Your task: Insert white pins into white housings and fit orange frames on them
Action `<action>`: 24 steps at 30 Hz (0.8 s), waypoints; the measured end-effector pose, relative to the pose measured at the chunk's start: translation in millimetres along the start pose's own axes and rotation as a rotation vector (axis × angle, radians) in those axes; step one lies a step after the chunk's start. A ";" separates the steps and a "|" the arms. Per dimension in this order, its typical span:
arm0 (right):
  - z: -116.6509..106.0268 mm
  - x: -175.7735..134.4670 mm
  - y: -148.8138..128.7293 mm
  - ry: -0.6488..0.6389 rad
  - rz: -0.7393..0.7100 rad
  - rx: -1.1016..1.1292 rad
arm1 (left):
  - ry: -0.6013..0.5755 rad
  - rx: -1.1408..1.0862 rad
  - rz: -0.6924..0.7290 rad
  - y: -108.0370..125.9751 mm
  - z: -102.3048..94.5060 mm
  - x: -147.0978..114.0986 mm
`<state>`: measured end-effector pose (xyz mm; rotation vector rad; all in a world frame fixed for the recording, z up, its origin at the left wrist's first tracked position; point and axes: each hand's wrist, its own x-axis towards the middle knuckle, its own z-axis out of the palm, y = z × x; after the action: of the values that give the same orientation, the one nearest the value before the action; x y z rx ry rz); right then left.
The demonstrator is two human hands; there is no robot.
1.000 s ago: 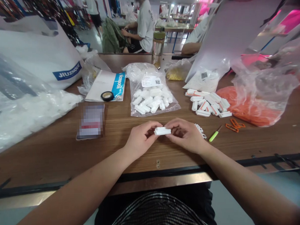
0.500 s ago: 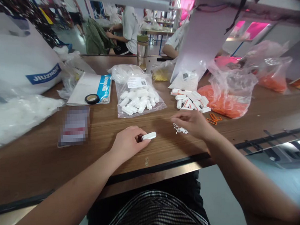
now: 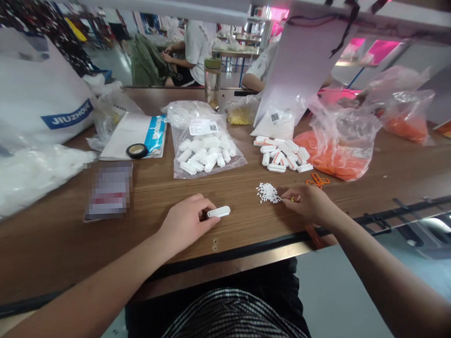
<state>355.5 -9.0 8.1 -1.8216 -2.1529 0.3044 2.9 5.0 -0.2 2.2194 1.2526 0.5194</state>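
My left hand (image 3: 188, 218) pinches a white connector housing (image 3: 219, 212) with rows of small holes, held just above the wooden table. At the right edge of a little heap of tiny white pegs (image 3: 267, 192) is my right hand (image 3: 305, 201), its fingers pinched together. A bit of yellow shows between those fingers; what they hold is too small to name. Behind the pegs lies a pile of white housings (image 3: 284, 154), some with orange strips. Several orange frame-shaped pieces (image 3: 317, 180) lie just beyond my right hand.
A clear bag of white housings (image 3: 210, 152) lies at the middle back. To its left are a black tape roll (image 3: 137, 151) on a booklet and a blurred flat item (image 3: 109, 190). Bags of orange parts (image 3: 340, 159) stand at right, a bottle (image 3: 212, 82) behind. Other people sit beyond the table.
My right hand has moved from above the far side of the peg heap down and right to its right edge, uncovering the heap. My left hand still holds the housing, now showing its holes more.
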 end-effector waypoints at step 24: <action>-8.2 13.1 19.6 -0.045 -0.093 -0.077 | 0.009 -0.001 0.043 -9.2 -1.1 -6.3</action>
<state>374.7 6.9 10.1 -1.7638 -2.3023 0.2464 -6.8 3.8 -5.4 2.2498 1.2105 0.5468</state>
